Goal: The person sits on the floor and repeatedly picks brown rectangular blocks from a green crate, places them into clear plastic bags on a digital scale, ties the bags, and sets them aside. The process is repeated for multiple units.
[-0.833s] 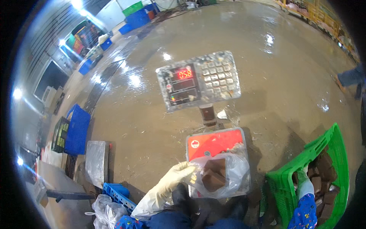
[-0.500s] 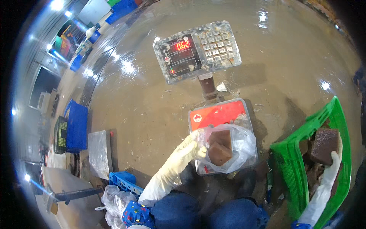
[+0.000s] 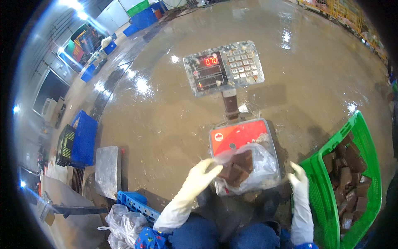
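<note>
Dark brown blocks (image 3: 240, 168) lie in a clear plastic bag (image 3: 267, 164) on the red and silver pan of a digital scale (image 3: 240, 135). My gloved left hand (image 3: 199, 176) is at the bag's left edge, thumb and fingers apart. Whether its fingertips touch the plastic is hard to see. To the right of the pan, my gloved right hand (image 3: 299, 180) is raised with fingers apart and nothing in it. Beside that hand leans a green basket (image 3: 327, 182) holding several more brown blocks (image 3: 350, 178). The scale's display head (image 3: 224, 68) stands beyond the pan, lit red.
Wet brown floor (image 3: 153, 124) surrounds the scale. At left are a flat metal plate (image 3: 107, 172), a blue crate (image 3: 85, 139), a low blue basket (image 3: 134, 201) and a bundle of clear bags (image 3: 124, 226). More blue bins (image 3: 143, 18) stand far off.
My right hand has left the green basket and come toward the scale, no longer holding a block. More brown shows in the bag. My left hand's grip on the bag has loosened.
</note>
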Available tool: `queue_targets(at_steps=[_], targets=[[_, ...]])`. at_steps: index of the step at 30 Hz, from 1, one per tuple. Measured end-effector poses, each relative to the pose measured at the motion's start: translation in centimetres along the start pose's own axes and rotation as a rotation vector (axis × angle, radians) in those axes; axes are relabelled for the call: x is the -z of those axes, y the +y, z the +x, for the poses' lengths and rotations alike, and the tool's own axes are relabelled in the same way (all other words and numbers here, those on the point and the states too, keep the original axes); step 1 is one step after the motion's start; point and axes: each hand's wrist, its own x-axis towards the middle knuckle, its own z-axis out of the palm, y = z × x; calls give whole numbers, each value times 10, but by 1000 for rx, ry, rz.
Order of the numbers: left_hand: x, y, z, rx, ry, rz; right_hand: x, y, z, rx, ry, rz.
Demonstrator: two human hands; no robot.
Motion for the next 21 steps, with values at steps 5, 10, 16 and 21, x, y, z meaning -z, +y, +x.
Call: queue_targets(at_steps=[5, 10, 16, 21], targets=[[40, 9, -21, -195, 454, 686, 55, 87, -47, -169, 296, 9], [37, -9, -35, -167, 471, 607, 19, 116, -82, -198, 250, -197], [33, 0, -30, -145, 408, 529, 14, 93, -72, -201, 186, -233], [30, 2, -29, -132, 344, 529, 20, 94, -74, -194, 201, -263]])
